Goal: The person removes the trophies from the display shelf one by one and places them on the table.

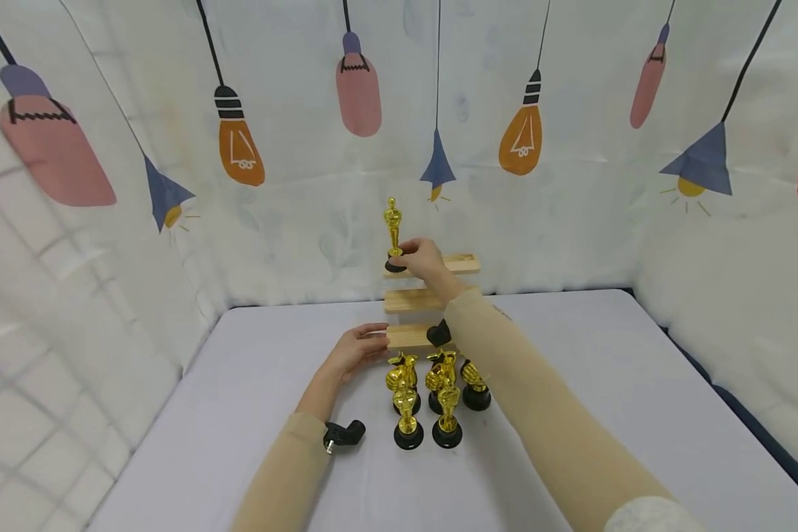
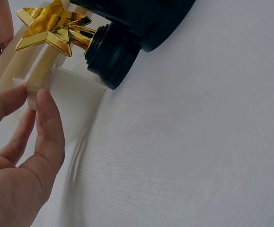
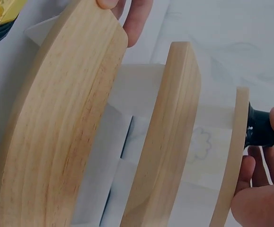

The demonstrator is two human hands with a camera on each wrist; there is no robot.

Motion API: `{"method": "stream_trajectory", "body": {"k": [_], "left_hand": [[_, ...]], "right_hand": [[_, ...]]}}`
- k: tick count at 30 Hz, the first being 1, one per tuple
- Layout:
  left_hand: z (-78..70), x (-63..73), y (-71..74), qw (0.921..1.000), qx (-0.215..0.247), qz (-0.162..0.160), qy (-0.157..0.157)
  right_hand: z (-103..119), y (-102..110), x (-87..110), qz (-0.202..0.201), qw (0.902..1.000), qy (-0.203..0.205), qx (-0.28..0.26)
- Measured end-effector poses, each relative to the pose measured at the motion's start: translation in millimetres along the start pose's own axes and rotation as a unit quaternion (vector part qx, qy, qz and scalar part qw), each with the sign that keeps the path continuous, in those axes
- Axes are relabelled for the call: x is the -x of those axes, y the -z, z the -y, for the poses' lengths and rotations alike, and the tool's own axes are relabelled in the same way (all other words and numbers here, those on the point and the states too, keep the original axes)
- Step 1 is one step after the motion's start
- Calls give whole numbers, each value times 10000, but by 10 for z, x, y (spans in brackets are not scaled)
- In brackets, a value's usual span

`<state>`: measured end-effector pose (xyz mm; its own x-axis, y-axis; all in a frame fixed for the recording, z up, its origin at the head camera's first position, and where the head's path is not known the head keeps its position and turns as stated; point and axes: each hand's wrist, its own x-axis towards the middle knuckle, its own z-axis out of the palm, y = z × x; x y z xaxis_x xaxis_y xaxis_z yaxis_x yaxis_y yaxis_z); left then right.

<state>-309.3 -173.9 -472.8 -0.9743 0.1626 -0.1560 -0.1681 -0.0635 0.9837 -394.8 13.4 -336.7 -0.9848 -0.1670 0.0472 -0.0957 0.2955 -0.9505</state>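
Note:
My right hand (image 1: 423, 260) holds a golden figure trophy (image 1: 393, 220) by its black base, upright at the left end of the top step of a three-step wooden display stand (image 1: 407, 337). In the right wrist view the base (image 3: 261, 126) touches that top board (image 3: 236, 142), thumb and fingers around it. Down at the lowest step, my left hand (image 1: 354, 350) pinches the board's left end between thumb and fingers, as the left wrist view shows at the board tip (image 2: 38, 85). The middle board (image 3: 170, 127) carries nothing in the part I see.
Several gold trophies on black bases stand in front of the stand, among them a figure trophy (image 1: 406, 410) and another figure trophy (image 1: 448, 408). A star trophy (image 2: 49, 30) is close to my left hand. A white cloth (image 1: 239, 384) covers the table; a lamp-print curtain (image 1: 306, 244) hangs behind.

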Motion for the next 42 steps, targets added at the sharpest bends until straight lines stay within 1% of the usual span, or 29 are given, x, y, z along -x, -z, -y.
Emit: {"method": "stream_trajectory", "body": {"k": [3,7,13,18,24,31,38,42], "left_hand": [[1,0,-6,10000,12,-40,46],[-8,3,-17,10000,-1,-34,4],[-19,16,-10,10000,6,-29,-35],[-25,17,-5,10000,32,-42,-35],[-6,21,-6,10000,28,-21,-17],[-8,25,3,10000,22,2,7],[-16,32,-2,10000,-3,43,-17],[-23,35,-13,10000,-31,-16,-3]], "right_hand": [[-2,17,4,48,10000,-36,-33],[6,41,14,46,10000,-23,-51],[23,65,40,115,9999,35,69],[47,86,65,194,9997,110,48],[47,115,80,193,9997,58,155],[91,213,108,288,9984,202,447],[110,304,149,330,9984,171,436],[147,349,189,381,9979,184,494]]}}
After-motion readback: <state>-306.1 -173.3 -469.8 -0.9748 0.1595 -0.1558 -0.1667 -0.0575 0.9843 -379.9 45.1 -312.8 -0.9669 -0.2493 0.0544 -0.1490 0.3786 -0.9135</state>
